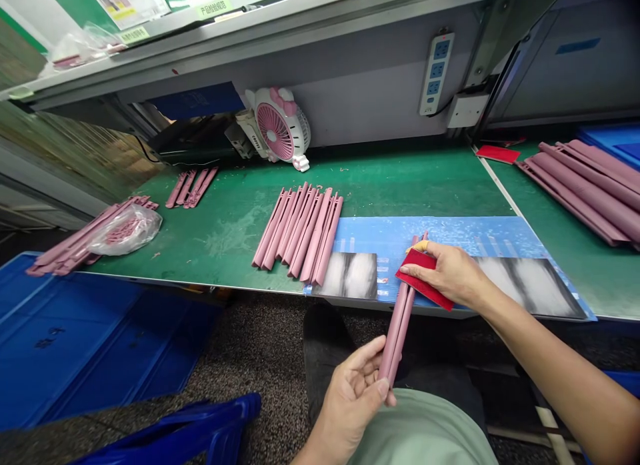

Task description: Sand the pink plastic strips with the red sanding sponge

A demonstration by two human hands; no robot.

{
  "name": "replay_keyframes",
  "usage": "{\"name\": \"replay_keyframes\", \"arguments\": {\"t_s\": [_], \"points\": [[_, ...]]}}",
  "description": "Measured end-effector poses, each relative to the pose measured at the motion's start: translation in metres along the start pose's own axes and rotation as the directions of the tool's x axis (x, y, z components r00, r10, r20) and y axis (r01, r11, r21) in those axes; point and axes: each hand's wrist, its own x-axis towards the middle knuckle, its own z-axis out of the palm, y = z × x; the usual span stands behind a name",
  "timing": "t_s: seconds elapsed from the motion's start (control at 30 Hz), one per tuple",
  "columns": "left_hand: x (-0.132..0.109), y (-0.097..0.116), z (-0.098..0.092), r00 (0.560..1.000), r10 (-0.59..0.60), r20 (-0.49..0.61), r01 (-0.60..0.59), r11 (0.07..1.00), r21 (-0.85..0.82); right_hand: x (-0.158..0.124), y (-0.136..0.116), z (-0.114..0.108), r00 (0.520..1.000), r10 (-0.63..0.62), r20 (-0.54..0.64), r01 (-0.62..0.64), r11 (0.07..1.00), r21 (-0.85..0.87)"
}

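Note:
My left hand [357, 388] is closed round the near end of a long pink plastic casing [397, 335], which has a lengthwise groove and tilts up and away from me. In my right hand [447, 275] is a red cloth [425, 278], pinched between thumb and fingers and laid over the casing near its far end. The cloth hides part of the casing there. Under the far end lies a blue mat [435, 231] with dark-and-white pictures. Left of the mat, a row of similar pink casings [300, 235] rests side by side on the green table.
More pink casings [590, 185] are piled at the right, near another red cloth [497, 153]. A clear bag of small pink parts [127, 230] lies on casings at the left. A pink-and-white fan [280, 128] stands at the back, below a shelf [300, 25]. Blue crates [90, 338] sit lower left.

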Motion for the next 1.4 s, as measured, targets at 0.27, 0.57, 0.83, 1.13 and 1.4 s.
{"name": "replay_keyframes", "arguments": {"t_s": [0.27,0.57,0.83,1.13,1.4], "points": [[0.0008,0.0041,0.0041,0.999,-0.018,-0.040,0.019,1.000,0.021,0.0000,-0.0036,-0.0014,1.000,0.012,0.006,-0.012,1.000,-0.015],[0.0018,0.0036,0.0002,1.000,-0.003,-0.005,0.003,1.000,0.011,0.0013,-0.0050,-0.0011,1.000,0.014,0.004,-0.014,0.999,-0.030],[0.0028,0.0050,0.0015,1.000,-0.011,-0.029,0.012,0.999,0.033,0.0007,-0.0053,-0.0005,1.000,0.007,-0.009,-0.008,0.999,-0.036],[0.0043,0.0052,-0.0018,1.000,0.001,-0.010,-0.001,1.000,0.019,-0.0001,-0.0070,-0.0014,1.000,0.010,-0.015,-0.011,0.999,-0.036],[0.0041,0.0047,0.0021,0.999,-0.013,-0.038,0.014,1.000,0.022,0.0002,-0.0065,-0.0011,0.999,0.032,-0.010,-0.033,0.999,-0.035]]}}
